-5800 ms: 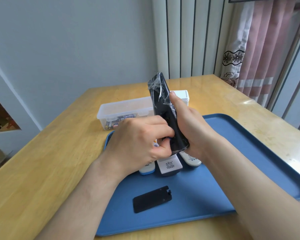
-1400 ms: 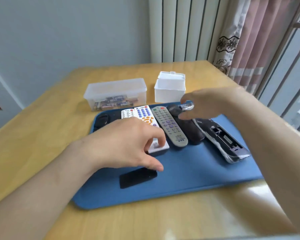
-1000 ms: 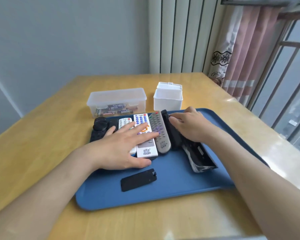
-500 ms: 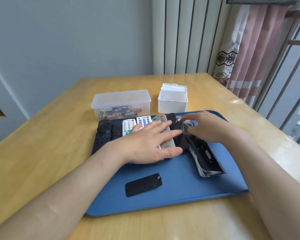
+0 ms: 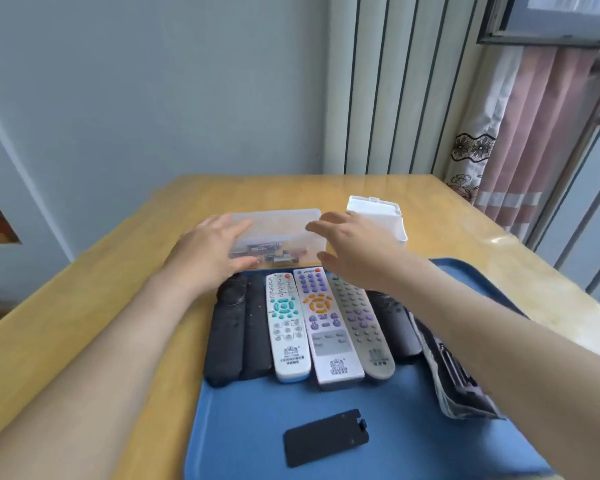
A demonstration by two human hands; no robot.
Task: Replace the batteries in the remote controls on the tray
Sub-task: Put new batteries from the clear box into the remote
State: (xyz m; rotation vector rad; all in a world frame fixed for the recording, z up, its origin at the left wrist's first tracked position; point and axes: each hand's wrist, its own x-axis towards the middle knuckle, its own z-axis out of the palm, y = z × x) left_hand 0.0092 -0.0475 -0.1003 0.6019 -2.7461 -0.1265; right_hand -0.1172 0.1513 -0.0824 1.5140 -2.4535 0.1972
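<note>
Hands: left hand (image 5: 211,251) and right hand (image 5: 352,249) spread, empty, either side of the clear box (image 5: 282,233).
Remotes: on the tray (image 5: 413,455).
Advice: steady the box, lift its lid squarely.

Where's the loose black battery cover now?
Head view: the battery cover lies on the blue tray, bottom centre, nearer the person than the purple-buttoned white remote.

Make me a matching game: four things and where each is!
Things:
1. clear plastic battery box
2. flat black battery cover
3. white remote with teal buttons
4. plastic-wrapped black remote
Places:
A. alone, nearest on the blue tray
B. rightmost on the tray, back open
C. on the wooden table behind the tray
D. beside the orange-buttoned white remote
Pairs: 1-C, 2-A, 3-D, 4-B.
</note>
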